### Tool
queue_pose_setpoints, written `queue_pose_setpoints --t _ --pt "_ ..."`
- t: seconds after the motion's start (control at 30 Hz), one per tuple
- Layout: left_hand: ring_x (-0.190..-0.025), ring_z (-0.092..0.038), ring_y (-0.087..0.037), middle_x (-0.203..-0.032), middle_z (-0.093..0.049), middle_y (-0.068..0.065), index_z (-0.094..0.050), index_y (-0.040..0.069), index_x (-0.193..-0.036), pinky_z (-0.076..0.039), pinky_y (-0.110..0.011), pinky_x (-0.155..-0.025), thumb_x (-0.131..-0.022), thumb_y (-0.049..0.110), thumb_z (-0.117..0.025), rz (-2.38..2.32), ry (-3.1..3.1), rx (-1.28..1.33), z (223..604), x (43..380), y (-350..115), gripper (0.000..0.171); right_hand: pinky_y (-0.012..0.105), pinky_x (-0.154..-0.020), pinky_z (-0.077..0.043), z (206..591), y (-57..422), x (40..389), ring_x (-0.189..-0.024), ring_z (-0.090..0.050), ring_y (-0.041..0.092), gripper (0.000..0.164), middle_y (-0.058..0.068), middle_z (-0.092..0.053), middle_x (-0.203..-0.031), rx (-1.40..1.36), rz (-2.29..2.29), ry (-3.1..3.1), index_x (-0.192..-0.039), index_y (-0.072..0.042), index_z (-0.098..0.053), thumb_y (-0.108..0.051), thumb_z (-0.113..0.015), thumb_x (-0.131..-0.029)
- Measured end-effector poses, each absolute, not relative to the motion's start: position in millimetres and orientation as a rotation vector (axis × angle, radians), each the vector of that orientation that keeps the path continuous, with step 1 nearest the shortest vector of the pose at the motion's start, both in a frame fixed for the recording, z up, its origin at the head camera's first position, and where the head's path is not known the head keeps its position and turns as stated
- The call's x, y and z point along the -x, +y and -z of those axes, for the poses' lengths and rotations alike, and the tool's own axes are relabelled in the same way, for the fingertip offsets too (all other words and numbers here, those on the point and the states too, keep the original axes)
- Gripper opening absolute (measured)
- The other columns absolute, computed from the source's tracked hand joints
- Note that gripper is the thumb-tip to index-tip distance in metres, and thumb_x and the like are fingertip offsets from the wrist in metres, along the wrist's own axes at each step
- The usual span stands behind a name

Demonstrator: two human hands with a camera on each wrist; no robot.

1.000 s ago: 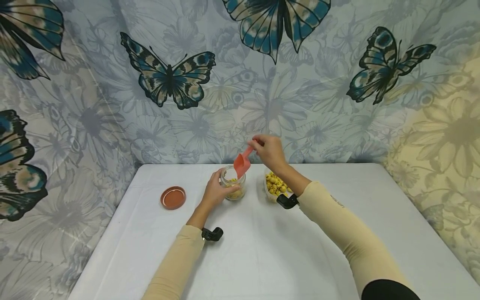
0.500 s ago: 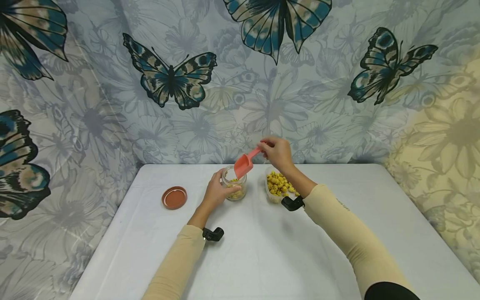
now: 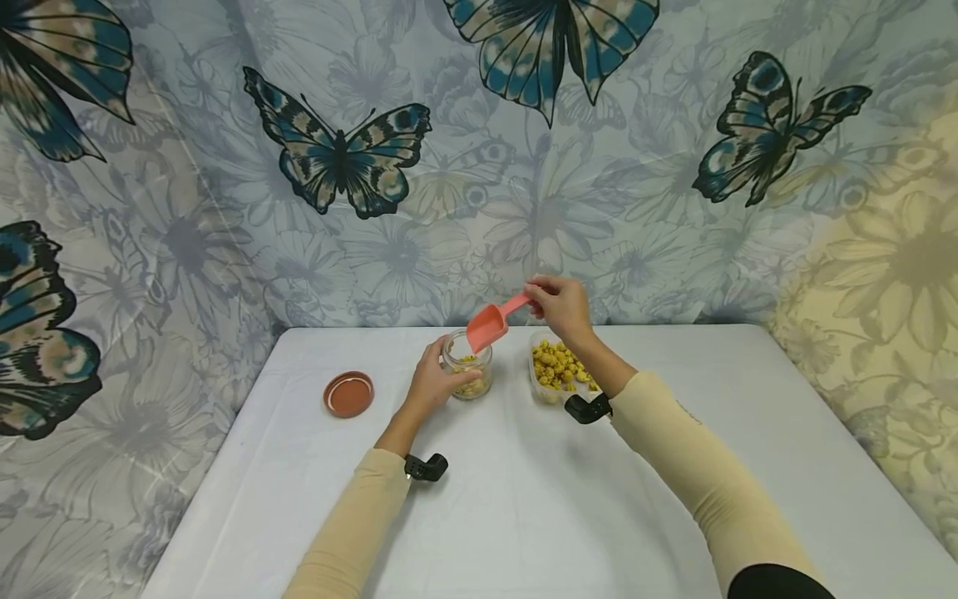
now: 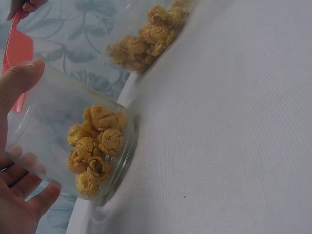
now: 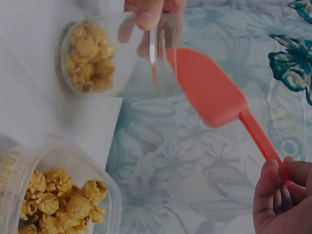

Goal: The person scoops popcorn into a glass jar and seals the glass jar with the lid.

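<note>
My left hand (image 3: 434, 378) grips a glass jar (image 4: 53, 112) near its mouth, fingers on one side and thumb on the other. Caramel popcorn (image 4: 95, 151) fills the bottom part of the jar, which stands upright on the white table. My right hand (image 3: 563, 309) pinches the handle end of a coral-red scoop (image 5: 212, 90) above and right of the jar. The scoop slants down to the left, its tip at the jar's mouth, and no popcorn shows in its bowl. Right of the jar, under my right forearm, a clear plastic container (image 5: 114, 195) holds more popcorn (image 3: 557, 366).
A brown-red round lid (image 3: 348, 394) lies on the white table (image 3: 479, 516) left of my left hand. Behind the table's far edge hangs a cloth (image 3: 569, 208) printed with butterflies and flowers. Black wrist cameras (image 3: 427, 467) sit on both wrists.
My right hand has shifted right and slightly down, tilting the scoop flatter, with its tip still over the jar's mouth. The left hand and jar have stayed put.
</note>
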State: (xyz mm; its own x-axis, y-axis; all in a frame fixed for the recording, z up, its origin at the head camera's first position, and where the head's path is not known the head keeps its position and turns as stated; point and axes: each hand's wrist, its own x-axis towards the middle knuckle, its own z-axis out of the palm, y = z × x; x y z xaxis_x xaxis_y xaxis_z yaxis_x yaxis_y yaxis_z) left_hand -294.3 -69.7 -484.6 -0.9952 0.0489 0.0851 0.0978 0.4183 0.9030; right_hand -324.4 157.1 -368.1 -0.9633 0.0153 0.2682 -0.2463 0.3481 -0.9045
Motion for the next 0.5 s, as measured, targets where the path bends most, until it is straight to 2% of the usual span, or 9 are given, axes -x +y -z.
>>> queue_pose_setpoints --t 0.2,0.27,0.43,0.5 --pt "-0.134 -0.045 -0.032 -0.142 -0.045 -0.016 -0.036 0.008 -0.148 -0.039 -0.05 -0.112 -0.074 0.036 -0.085 1.693 -2.616 0.116 485 292 -70 0.093 0.017 -0.056 -0.053 373 163 323 -0.059 -0.061 0.004 0.031 0.027 -0.068 -0.097 -0.159 -1.789 -2.318 -0.116 0.007 -0.067 -0.017 -0.063 -0.095" --pt "-0.135 -0.045 -0.032 -0.142 -0.045 -0.016 -0.036 0.009 -0.148 -0.039 -0.05 -0.113 -0.073 0.036 -0.085 1.701 -2.614 0.115 484 292 -70 0.093 0.017 -0.055 -0.052 374 165 322 -0.059 -0.061 0.004 0.032 0.022 -0.069 -0.093 -0.141 -1.819 -2.3 -0.115 0.008 -0.067 -0.017 -0.063 -0.095" --pt "-0.135 -0.045 -0.032 -0.142 -0.046 -0.017 -0.038 0.009 -0.147 -0.039 -0.05 -0.113 -0.073 0.035 -0.085 1.694 -2.606 0.131 483 293 -71 0.091 0.016 -0.055 -0.053 375 168 320 -0.059 -0.062 0.004 0.033 -0.001 -0.067 -0.08 -0.118 -1.84 -2.274 -0.114 0.008 -0.067 -0.018 -0.064 -0.095" --pt "-0.134 -0.045 -0.033 -0.141 -0.046 -0.018 -0.038 0.01 -0.147 -0.039 -0.05 -0.112 -0.074 0.035 -0.085 1.69 -2.611 0.139 482 293 -71 0.09 0.016 -0.056 -0.054 375 170 319 -0.059 -0.062 0.003 0.033 -0.005 -0.066 -0.079 -0.114 -1.85 -2.265 -0.114 0.008 -0.067 -0.018 -0.064 -0.095"
